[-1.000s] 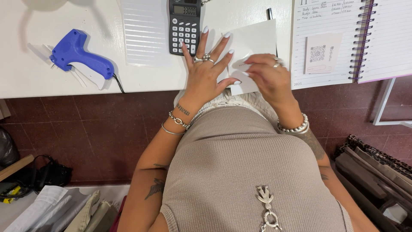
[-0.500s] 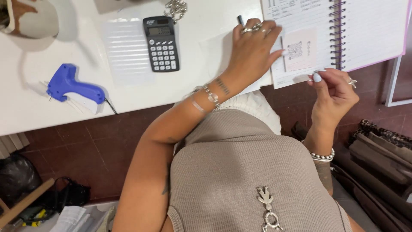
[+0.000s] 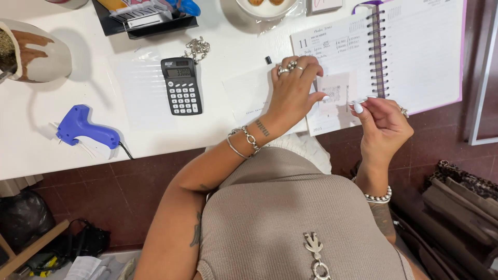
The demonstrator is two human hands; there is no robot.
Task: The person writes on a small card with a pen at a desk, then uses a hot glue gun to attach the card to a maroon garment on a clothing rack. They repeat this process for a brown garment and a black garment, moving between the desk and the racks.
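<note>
While the left hand (image 3: pixel 293 91) lies flat-fingered on a white paper slip (image 3: pixel 249 96), the right hand (image 3: pixel 381 124) pinches a small sticker (image 3: pixel 334 98) at the spiral planner's (image 3: pixel 415 52) lower edge.

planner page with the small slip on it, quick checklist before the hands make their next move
1. Left hand resting flat on the small slip: ok.
2. Right hand fingertips pinched at the slip's edge: ok; what they grip, cannot tell.
3. Spiral planner lying open on the white table: ok.
4. Slip square to the page: cannot tell.
5. Calculator apart from both hands: ok.
6. Blue tagging gun out of the way: ok.
</note>
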